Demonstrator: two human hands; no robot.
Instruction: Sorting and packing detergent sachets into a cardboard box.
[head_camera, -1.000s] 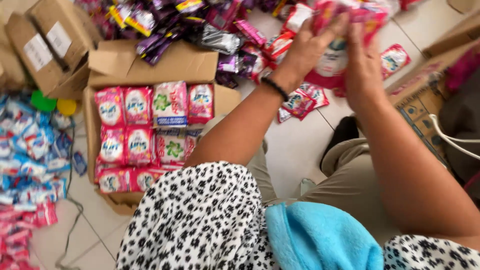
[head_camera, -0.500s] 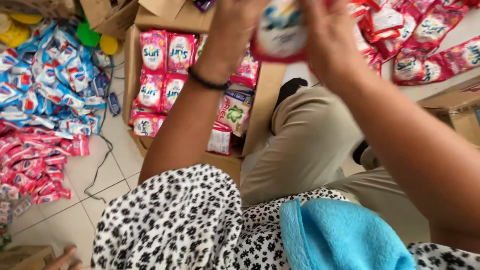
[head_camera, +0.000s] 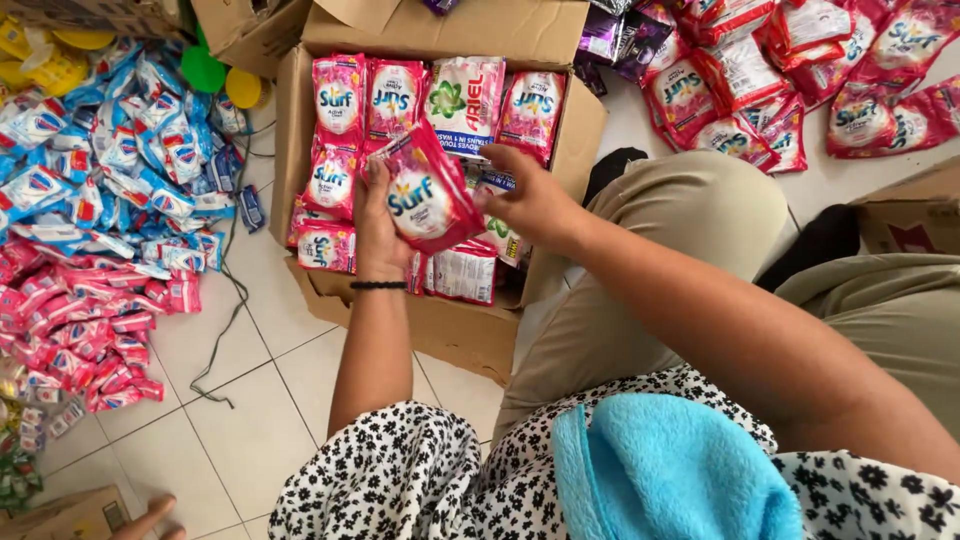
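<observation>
Pink detergent sachet (head_camera: 425, 195) held in both hands over a cardboard box (head_camera: 440, 335).
Head view: left hand (head_camera: 378, 230) grips its left edge, right hand (head_camera: 530, 200) pinches its right edge; pink sachets (head_camera: 345, 100) stand in rows in the box just beneath.

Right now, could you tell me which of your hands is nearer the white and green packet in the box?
Right. The right hand lies just below the white and green packet, almost touching it. The left hand holds the pink packet further down and to the left.
</observation>
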